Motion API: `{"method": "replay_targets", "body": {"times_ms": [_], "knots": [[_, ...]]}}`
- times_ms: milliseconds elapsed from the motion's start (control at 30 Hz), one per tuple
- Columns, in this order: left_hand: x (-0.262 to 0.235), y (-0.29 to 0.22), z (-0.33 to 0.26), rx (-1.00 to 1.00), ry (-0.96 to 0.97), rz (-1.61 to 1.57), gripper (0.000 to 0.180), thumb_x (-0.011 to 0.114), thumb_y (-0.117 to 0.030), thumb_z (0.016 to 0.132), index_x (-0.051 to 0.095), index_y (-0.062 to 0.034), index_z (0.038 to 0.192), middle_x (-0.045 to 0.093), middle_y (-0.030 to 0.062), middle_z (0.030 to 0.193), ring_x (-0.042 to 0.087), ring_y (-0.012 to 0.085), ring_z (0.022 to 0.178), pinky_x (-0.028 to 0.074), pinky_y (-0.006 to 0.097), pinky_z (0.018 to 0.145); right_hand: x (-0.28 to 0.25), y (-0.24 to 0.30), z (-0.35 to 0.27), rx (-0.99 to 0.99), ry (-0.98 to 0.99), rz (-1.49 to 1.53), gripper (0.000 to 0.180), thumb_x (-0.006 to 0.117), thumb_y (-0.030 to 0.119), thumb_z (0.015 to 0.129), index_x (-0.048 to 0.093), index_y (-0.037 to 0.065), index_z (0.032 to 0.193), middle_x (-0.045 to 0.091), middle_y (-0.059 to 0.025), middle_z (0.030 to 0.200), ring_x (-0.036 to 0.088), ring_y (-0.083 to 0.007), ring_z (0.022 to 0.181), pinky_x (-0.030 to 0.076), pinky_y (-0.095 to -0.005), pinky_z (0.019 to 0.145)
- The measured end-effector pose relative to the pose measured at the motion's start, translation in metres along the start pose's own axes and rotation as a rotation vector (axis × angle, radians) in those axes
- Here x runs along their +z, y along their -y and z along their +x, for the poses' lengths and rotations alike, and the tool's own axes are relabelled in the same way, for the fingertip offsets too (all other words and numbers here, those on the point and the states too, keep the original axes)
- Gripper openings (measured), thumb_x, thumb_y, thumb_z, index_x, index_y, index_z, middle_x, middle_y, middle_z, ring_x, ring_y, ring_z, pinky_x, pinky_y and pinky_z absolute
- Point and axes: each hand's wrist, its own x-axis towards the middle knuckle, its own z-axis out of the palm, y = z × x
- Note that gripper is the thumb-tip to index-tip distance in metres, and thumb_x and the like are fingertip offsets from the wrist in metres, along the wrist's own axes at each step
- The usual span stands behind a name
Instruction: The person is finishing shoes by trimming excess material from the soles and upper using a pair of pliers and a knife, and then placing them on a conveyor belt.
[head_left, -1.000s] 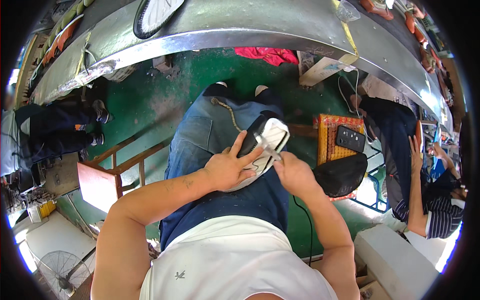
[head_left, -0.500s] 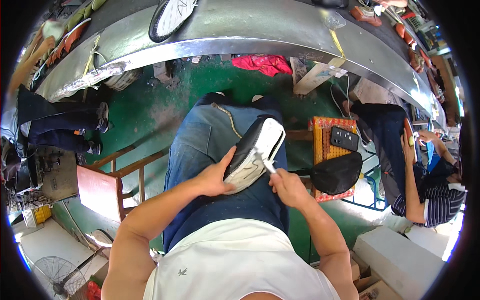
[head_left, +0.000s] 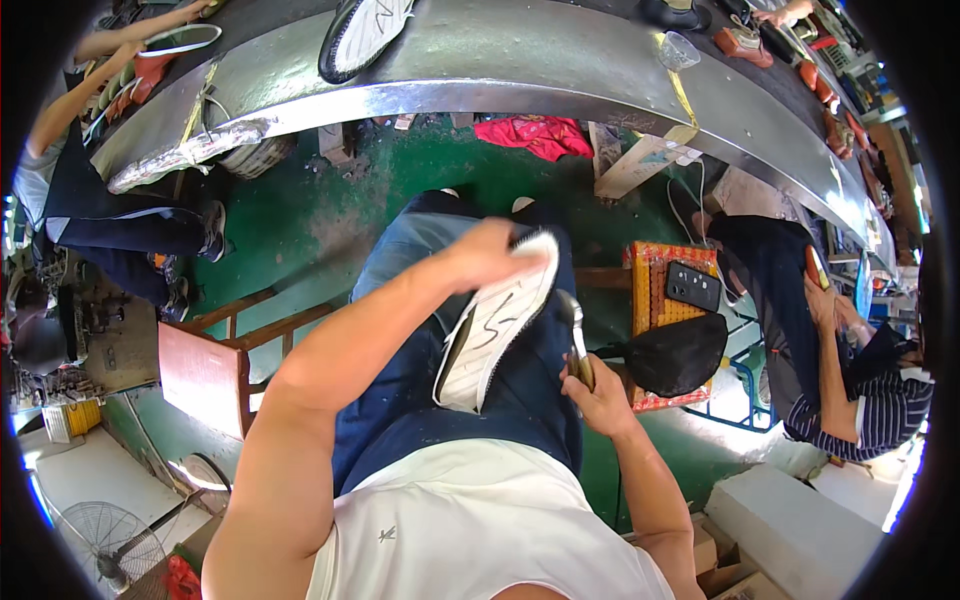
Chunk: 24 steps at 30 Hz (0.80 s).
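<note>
A shoe (head_left: 492, 335) rests on my thighs with its whitish underside up, a dark scribble across it. Its far end tilts to the right, and its near end lies close to my waist. My left hand (head_left: 488, 258) grips the far end; motion blurs the fingers, which hide part of the shoe. Just right of the shoe, my right hand (head_left: 600, 397) is wrapped around a pincer-like metal tool (head_left: 573, 325). The tool's curved, shiny head points away from me, apart from the shoe, and its handle is brownish.
Ahead runs a metal-edged bench (head_left: 480, 85) with another black-and-white shoe (head_left: 367, 40). To the right, a stool (head_left: 648, 290) bears a phone (head_left: 693, 285) and a black pouch (head_left: 680, 355). A wooden chair (head_left: 205, 375) stands at left. Co-workers sit on both sides.
The shoe has been turned about on my lap, so its underside faces up more fully. My left hand has moved to its far end. My right hand with the tool has drawn slightly right, off the shoe.
</note>
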Motion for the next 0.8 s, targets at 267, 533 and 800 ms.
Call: {"method": "replay_targets", "body": {"times_ms": [267,533,800], "knots": [[0.059,0.082,-0.102,-0.068,-0.349,0.101,0.022,0.067,-0.019,0.097,0.073,0.0022,0.1,0.072,0.0143,0.08,0.07,0.0194,0.071,0.054,0.036,0.068,-0.013,0.046,0.025,-0.093,0.349,-0.288,0.043,0.063,0.018,0.095,0.056,-0.003,0.131,0.069,-0.0253,0.112,0.066,-0.043,0.105,0.052,-0.0451,0.092],[0.076,0.077,-0.096,0.472,-0.605,0.203,0.016,0.062,-0.014,0.096,0.069,0.0006,0.097,0.069,0.0194,0.089,0.068,0.0384,0.084,0.055,0.042,0.076,-0.032,0.145,0.071,0.022,0.681,-0.877,0.033,0.06,0.023,0.096,0.058,-0.009,0.105,0.068,-0.0296,0.094,0.065,-0.0483,0.091,0.051,-0.0546,0.082],[0.088,0.123,-0.063,0.126,-0.062,-1.023,0.076,0.053,-0.036,0.108,0.009,-0.0108,0.165,0.045,0.0115,0.154,0.044,0.0203,0.138,0.035,0.033,0.115,0.027,0.055,0.055,-0.002,0.3,-0.586,0.028,0.065,0.027,0.094,0.061,0.003,0.107,0.068,-0.0253,0.093,0.066,-0.0473,0.089,0.051,-0.0541,0.079]]}}
